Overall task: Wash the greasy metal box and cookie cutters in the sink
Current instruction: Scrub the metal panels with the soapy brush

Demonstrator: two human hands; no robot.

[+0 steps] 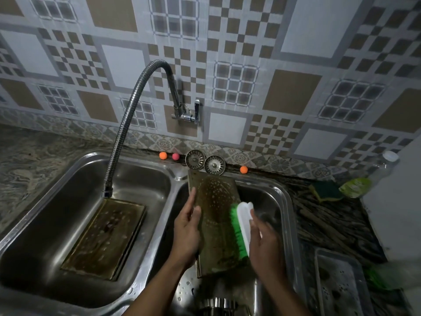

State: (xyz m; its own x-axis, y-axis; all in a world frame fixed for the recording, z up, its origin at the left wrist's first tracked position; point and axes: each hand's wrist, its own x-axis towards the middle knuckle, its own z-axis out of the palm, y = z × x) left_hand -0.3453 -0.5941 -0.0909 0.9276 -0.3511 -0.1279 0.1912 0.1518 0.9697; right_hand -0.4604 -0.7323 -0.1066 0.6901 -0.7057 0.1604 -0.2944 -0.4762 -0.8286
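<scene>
My left fingers clasp the metal box lid by its left edge; right fingers grip the brush, bristles against its right.

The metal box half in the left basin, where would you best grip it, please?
The box half lies flat, rim up, with the faucet spout over its far end, so I'd pinch the right long rim from above.

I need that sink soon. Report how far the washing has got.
Done: nothing visibly clean yet. In hand: left hand holds a greasy metal panel over the right basin; right hand scrubs it with the green brush. Left: the second greasy piece lying in the left basin, then rinsing; cookie cutters cannot be made out.
</scene>
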